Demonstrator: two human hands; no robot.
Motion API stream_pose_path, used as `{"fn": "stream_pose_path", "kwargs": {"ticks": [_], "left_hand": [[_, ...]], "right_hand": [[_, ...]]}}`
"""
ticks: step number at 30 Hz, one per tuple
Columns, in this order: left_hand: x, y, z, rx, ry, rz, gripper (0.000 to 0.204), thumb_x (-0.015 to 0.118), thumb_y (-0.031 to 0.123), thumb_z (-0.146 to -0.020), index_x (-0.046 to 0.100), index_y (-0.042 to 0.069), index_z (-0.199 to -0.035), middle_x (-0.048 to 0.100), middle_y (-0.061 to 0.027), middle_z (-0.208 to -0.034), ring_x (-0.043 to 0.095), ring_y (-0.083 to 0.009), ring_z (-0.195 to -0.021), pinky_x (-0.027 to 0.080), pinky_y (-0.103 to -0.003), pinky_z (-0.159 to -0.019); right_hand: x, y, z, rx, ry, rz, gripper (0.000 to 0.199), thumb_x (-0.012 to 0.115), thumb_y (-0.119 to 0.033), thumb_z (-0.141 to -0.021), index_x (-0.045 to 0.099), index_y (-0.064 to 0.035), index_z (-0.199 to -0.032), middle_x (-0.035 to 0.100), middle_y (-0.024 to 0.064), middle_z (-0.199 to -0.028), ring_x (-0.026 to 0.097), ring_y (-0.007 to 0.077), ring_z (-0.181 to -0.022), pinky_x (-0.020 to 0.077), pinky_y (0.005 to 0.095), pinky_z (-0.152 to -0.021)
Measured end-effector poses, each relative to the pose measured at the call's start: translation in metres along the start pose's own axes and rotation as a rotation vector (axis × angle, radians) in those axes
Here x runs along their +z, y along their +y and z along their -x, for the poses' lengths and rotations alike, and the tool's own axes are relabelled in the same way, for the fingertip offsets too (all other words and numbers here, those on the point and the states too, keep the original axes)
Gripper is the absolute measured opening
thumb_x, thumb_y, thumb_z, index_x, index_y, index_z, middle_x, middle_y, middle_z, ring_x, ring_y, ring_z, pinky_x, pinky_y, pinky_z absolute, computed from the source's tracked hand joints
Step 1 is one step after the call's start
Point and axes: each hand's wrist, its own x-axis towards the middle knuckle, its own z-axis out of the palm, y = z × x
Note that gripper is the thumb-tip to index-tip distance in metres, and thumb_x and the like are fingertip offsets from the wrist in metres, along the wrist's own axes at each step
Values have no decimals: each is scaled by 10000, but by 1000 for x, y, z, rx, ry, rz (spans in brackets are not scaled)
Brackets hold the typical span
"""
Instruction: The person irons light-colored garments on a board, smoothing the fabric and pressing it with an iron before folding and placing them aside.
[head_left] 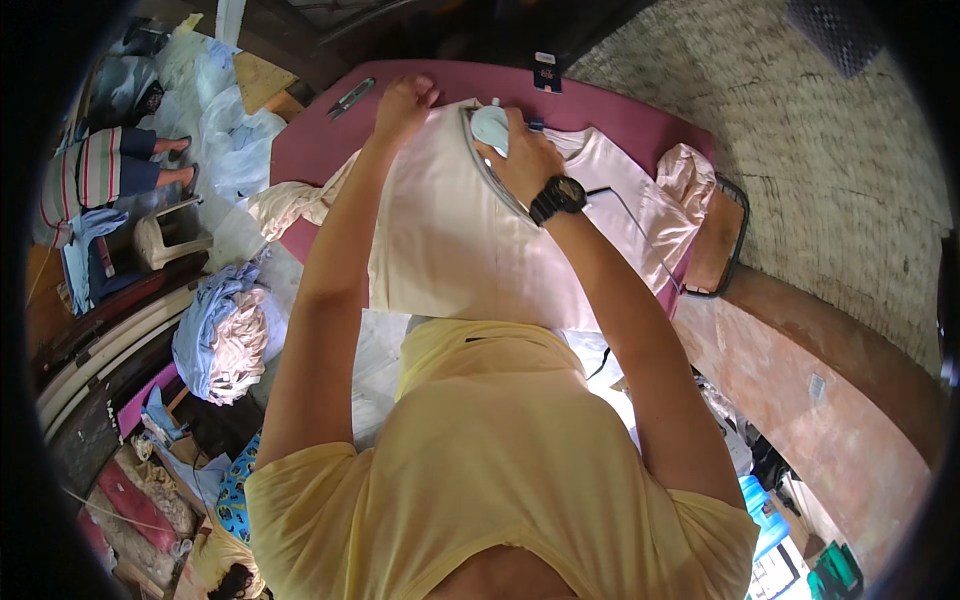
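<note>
A pale pink shirt [430, 230] is spread over a maroon padded ironing board [300, 148], its bunched sleeves at either side. My right hand [525, 165], with a black watch at its wrist, is wrapped round the handle of a clothes iron [490, 128]. The iron rests on the shirt near the far edge, and its dark cord [632, 215] runs off to the right. At the shirt's far left corner is my left hand [405, 108], its fingers curled; what lies under them is hidden.
Thread snips [352, 96] lie on the board's far left, and a small dark card [546, 78] at its far edge. A metal-framed end [715, 240] juts out right. At left are a cloth bundle [225, 335], a stool [170, 235] and a person's legs [150, 162].
</note>
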Motion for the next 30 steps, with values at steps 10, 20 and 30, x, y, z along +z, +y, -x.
{"fn": "stream_pose_path", "kwargs": {"ticks": [10, 20, 30], "left_hand": [[89, 113, -75, 1, -236, -177, 860, 494, 705, -845, 370, 92, -1435, 646, -184, -1173, 574, -342, -1161, 304, -554, -1058], [28, 146, 38, 336, -239, 557, 471, 704, 64, -838, 506, 16, -1263, 672, -113, -1092, 643, -202, -1010, 514, -293, -780], [71, 132, 121, 607, -94, -219, 495, 615, 237, -903, 490, 48, -1343, 350, -41, -1515, 342, -289, -1381, 227, -489, -1151]], "right_hand": [[-66, 102, 78, -89, 164, 101, 649, 755, -485, -745, 554, -116, -1240, 686, 198, -774, 681, 377, -718, 556, 460, -637], [-66, 173, 28, -68, 358, 223, 636, 701, -582, -759, 559, -190, -1240, 667, 217, -708, 670, 418, -688, 543, 503, -596], [-75, 151, 10, -12, 272, 264, 645, 670, -594, -786, 531, -163, -1246, 673, 245, -773, 667, 447, -734, 547, 523, -653]]}}
